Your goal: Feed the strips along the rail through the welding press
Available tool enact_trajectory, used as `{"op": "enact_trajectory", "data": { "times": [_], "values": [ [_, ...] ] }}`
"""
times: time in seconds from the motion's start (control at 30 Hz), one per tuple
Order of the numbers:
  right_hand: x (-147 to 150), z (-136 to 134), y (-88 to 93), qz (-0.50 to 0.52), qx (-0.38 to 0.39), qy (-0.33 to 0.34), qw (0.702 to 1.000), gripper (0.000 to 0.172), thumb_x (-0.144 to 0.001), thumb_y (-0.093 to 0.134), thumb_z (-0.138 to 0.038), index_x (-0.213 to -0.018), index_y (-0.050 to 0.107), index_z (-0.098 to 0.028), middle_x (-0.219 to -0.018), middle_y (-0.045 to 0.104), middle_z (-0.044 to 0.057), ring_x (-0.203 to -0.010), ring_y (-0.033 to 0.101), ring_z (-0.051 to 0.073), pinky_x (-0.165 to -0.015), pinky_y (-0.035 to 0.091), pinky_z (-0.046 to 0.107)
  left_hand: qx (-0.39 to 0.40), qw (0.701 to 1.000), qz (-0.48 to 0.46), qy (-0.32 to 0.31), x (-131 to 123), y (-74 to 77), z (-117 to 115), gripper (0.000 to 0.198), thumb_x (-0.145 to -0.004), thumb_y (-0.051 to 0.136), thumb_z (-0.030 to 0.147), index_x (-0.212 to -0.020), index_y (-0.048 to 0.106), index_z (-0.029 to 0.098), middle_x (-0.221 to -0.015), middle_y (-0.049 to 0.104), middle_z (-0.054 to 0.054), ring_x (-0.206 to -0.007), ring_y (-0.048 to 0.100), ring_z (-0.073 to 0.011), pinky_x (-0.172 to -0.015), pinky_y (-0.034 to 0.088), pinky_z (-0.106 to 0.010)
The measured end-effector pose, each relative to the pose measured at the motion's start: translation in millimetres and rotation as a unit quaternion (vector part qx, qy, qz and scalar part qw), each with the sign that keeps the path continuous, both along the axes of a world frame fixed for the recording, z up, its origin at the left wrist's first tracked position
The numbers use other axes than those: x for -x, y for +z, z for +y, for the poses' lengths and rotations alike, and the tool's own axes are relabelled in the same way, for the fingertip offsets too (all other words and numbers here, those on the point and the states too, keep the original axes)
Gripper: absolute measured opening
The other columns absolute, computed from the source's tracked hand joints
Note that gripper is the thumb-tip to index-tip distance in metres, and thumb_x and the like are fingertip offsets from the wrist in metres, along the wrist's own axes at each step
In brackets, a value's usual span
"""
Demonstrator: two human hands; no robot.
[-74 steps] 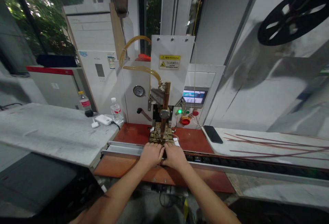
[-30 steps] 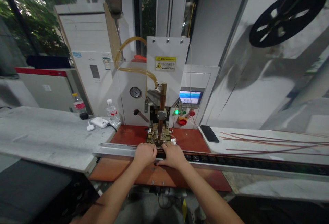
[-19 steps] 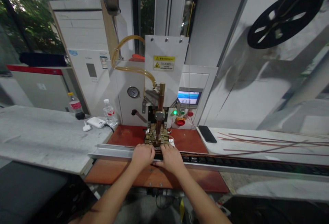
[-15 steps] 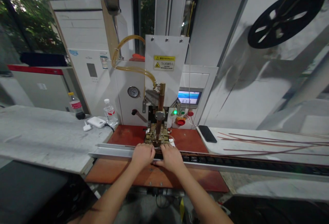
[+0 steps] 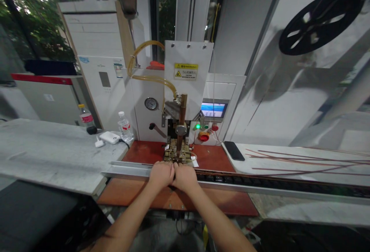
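Note:
My left hand (image 5: 162, 173) and my right hand (image 5: 185, 176) are side by side and touching, fingers curled down over the metal rail (image 5: 131, 169) in front of the press-like machine (image 5: 187, 78). Whatever the fingers grip is hidden beneath them. Just beyond the fingertips stands the brass-coloured clamp fixture (image 5: 173, 149), with an upright copper-coloured electrode (image 5: 182, 122) coming down onto it. To the right of my hands a dark segmented chain (image 5: 231, 178) lies in the rail, with a thin reddish-brown strip along its far edge.
Several thin copper-coloured rods (image 5: 291, 162) lie on the right tabletop near a black phone (image 5: 234, 151). A cola bottle (image 5: 87, 119), a water bottle (image 5: 125, 126) and a white power bank (image 5: 110, 137) stand or lie at left. A lit screen (image 5: 214, 109) and red knob (image 5: 204, 137) face me.
My right hand has slid left along the rail and now meets my left hand. My left hand has stayed about where it was. The view has shifted slightly.

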State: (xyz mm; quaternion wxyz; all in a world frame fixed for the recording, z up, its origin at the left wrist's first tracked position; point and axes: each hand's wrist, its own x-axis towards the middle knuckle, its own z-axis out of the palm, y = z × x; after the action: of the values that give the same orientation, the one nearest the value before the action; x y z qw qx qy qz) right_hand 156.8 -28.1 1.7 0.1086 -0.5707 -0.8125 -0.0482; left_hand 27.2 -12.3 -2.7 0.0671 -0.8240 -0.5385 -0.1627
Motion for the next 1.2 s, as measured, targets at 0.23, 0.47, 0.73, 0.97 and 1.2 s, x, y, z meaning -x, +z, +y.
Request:
{"op": "enact_trajectory", "data": {
  "times": [0.23,0.47,0.73,0.97,1.2],
  "values": [
    [-1.0,-4.0,-4.4,0.002,-0.034,0.0,0.999,0.031,-0.079,0.046,-0.047,-0.09,0.051,-0.018,-0.086,0.061,0.01,-0.08,0.057,0.023,-0.072,0.037,0.033,-0.002,1.0,-0.009,0.005,-0.1,1.5,-1.9,0.037,-0.089,0.03,0.03,-0.081,0.063,0.016,-0.079,0.066,-0.01,-0.075,0.059,-0.0196,-0.075,0.04,-0.034],
    [-1.2,-2.6,0.0,0.003,-0.017,0.008,1.0,0.033,-0.077,0.05,-0.047,-0.093,0.053,-0.018,-0.089,0.061,0.01,-0.084,0.056,0.024,-0.073,0.038,0.034,-0.004,1.0,-0.012,0.002,0.7,0.9,-1.5,0.037,-0.089,0.031,0.03,-0.079,0.063,0.016,-0.079,0.067,-0.01,-0.074,0.059,-0.0199,-0.074,0.039,-0.034],
    [-10.5,-4.0,4.3,0.014,-0.005,-0.009,1.0,0.06,-0.063,0.062,-0.061,-0.104,0.053,-0.019,-0.096,0.061,0.011,-0.092,0.054,0.028,-0.078,0.038,0.037,0.0,1.0,-0.004,0.001,1.5,1.1,-1.5,0.037,-0.089,0.03,0.029,-0.08,0.063,0.015,-0.078,0.066,-0.01,-0.073,0.059,-0.0195,-0.073,0.038,-0.033],
    [-11.4,-6.6,-2.7,0.011,-0.014,-0.016,1.0,0.058,-0.071,0.051,-0.067,-0.102,0.052,-0.018,-0.093,0.06,0.012,-0.089,0.056,0.026,-0.077,0.038,0.036,-0.007,1.0,-0.004,0.003,1.7,-0.6,-1.4,0.037,-0.089,0.03,0.03,-0.079,0.062,0.016,-0.078,0.066,-0.01,-0.073,0.059,-0.0202,-0.072,0.038,-0.034],
    [-11.8,-5.5,-1.3,0.008,-0.025,-0.001,1.0,0.052,-0.072,0.051,-0.066,-0.095,0.053,-0.019,-0.092,0.06,0.01,-0.088,0.056,0.025,-0.077,0.04,0.036,0.0,1.0,-0.007,0.004,2.4,-1.6,0.6,0.038,-0.089,0.029,0.031,-0.079,0.062,0.016,-0.078,0.066,-0.01,-0.074,0.059,-0.0201,-0.074,0.039,-0.035]
  ]
}}
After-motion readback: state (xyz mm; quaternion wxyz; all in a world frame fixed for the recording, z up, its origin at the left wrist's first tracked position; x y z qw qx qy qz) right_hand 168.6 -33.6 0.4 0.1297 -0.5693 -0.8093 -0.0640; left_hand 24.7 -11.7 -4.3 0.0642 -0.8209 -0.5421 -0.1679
